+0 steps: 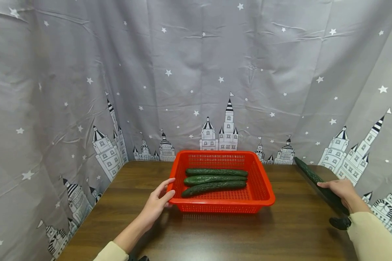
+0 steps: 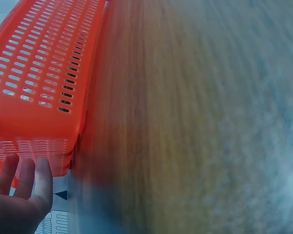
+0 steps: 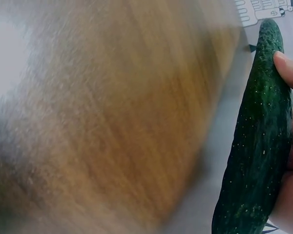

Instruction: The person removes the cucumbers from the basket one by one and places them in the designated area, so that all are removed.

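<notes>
In the head view, three long green cucumbers [image 1: 215, 180] lie side by side in a red plastic basket [image 1: 268, 195] with slotted walls. My left hand [image 1: 158, 197] holds the basket's left end, thumb and index finger at the rim. Several fingers [image 2: 25, 178] of it rest against the outer end wall in the left wrist view. Out at the right side of the table, my right hand [image 1: 341, 192] grips another cucumber [image 3: 256, 141] around its side. That cucumber is raised and slants away, its far tip pointing toward the curtain.
The brown wooden table [image 1: 215, 239] carries the basket near its back edge. Behind and to both sides hangs a grey curtain [image 1: 196, 72] printed with stars and castles. A dark strap piece [image 1: 340, 223] sits at the right wrist.
</notes>
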Tool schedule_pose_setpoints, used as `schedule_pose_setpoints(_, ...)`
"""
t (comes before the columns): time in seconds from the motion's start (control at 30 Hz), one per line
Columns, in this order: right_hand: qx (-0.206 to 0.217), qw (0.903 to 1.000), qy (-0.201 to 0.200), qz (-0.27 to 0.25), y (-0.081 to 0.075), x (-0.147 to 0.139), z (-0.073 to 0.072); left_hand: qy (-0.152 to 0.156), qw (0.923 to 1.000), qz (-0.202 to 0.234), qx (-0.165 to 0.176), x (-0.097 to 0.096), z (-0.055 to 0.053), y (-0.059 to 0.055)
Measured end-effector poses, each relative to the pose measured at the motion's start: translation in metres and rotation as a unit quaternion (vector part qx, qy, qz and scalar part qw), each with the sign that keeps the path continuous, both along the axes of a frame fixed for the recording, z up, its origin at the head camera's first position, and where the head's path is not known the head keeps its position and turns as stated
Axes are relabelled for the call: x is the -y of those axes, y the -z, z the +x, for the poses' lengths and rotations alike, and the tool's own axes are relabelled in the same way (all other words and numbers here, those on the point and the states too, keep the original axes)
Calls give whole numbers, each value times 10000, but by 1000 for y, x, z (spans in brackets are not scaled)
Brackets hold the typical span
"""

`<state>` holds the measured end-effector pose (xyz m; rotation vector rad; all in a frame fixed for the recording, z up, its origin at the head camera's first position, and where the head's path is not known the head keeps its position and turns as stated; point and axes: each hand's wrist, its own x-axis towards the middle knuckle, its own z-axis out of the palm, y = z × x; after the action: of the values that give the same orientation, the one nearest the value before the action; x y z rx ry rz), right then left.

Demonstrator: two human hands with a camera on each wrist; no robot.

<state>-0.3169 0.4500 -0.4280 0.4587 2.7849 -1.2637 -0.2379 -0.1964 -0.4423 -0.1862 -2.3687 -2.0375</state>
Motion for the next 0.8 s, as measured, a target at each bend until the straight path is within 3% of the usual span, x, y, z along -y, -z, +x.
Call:
schedule_pose_setpoints(0.2, -280, 9994, 140, 141, 8, -4, 1, -82, 9999, 72, -1, 0, 1, 3)
schedule_pose_setpoints(0.63, -233, 9986, 368, 290, 12, -10, 7, -113, 9998, 135, 44, -2, 1, 4)
schedule_pose_setpoints(0.8, -205, 9989, 279, 330, 13, -17, 6, -97, 9998, 150, -18, -3, -1, 3)
